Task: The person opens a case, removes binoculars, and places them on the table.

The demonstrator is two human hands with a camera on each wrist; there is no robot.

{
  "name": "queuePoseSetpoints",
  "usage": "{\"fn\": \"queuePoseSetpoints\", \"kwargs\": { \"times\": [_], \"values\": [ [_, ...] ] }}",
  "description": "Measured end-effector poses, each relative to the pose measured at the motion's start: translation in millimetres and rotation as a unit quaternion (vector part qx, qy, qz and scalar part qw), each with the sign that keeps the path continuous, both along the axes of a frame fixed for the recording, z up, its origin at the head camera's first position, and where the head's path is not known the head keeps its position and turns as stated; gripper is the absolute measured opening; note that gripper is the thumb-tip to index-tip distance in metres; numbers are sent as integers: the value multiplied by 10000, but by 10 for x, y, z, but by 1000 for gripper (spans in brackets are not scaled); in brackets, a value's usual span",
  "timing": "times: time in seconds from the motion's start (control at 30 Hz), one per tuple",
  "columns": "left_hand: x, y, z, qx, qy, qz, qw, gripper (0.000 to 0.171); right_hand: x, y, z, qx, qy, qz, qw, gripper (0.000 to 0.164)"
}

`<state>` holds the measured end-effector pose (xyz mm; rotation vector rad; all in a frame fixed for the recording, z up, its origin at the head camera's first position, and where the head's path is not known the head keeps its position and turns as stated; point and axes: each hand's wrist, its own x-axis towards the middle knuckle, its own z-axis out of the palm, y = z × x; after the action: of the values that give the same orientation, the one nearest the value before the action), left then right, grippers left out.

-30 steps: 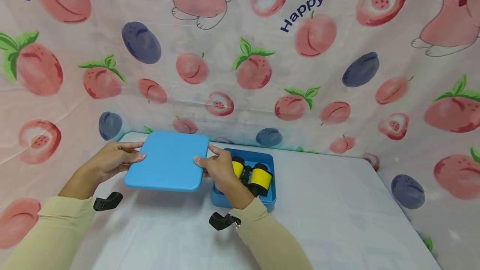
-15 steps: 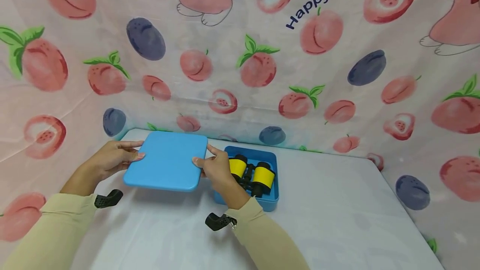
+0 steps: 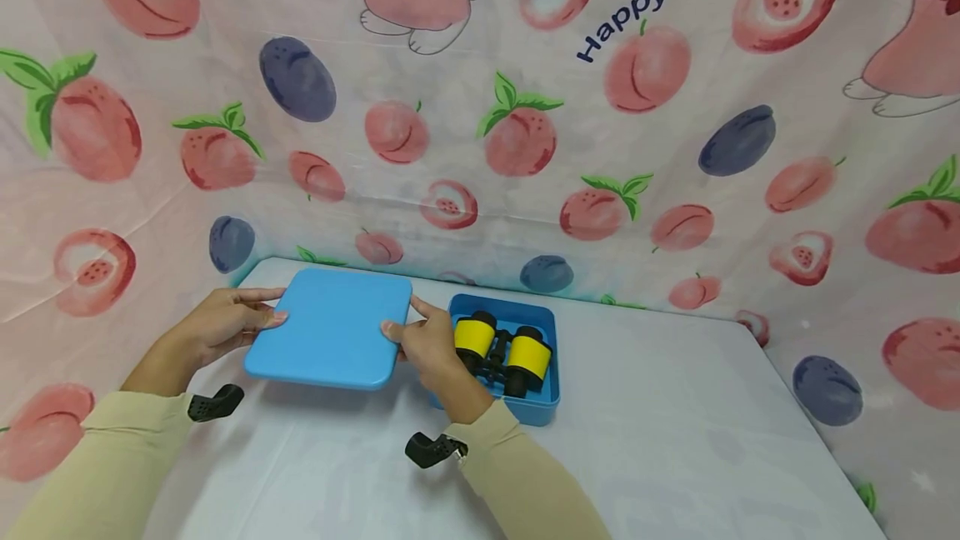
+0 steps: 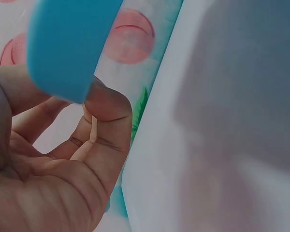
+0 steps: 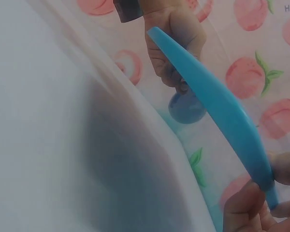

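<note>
Pinching a pale-blue lid point(image 3: 330, 327) between them, the two hands work from opposite edges: the left hand point(image 3: 225, 326) has its thumb on the upper face and its fingers curled beneath, and the right hand point(image 3: 431, 344) mirrors it, its index finger reaching toward the far corner. Both are closed only as far as the thin rim requires. Gripping a broad, flat piece from two sides probably shares its weight and guards against tipping, and thumbs set near the rim give control without covering the face. The lid hangs between the hands, clear of the worktop point(image 3: 660, 432), where its shadow falls below them. Just right of the right hand sits an open blue box point(image 3: 557, 373), its left side partly hidden by that hand. Inside, beyond the right hand's knuckles, yellow-and-black binoculars point(image 3: 501, 352) lie aslant, perhaps because they fit better that way; with the lid left of the box, they are fully uncovered
</note>
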<state>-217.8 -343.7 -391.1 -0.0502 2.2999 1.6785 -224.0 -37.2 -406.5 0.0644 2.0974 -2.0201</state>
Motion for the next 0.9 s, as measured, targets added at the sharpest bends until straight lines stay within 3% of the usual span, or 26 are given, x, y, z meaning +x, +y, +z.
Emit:
{"fn": "queuePoseSetpoints", "kwargs": {
  "times": [0.9],
  "values": [
    [13, -152, -174, -86, -136, 81, 9998, 81, 60, -216, -129, 553, -154, -208, 9981, 68]
  ]
}}
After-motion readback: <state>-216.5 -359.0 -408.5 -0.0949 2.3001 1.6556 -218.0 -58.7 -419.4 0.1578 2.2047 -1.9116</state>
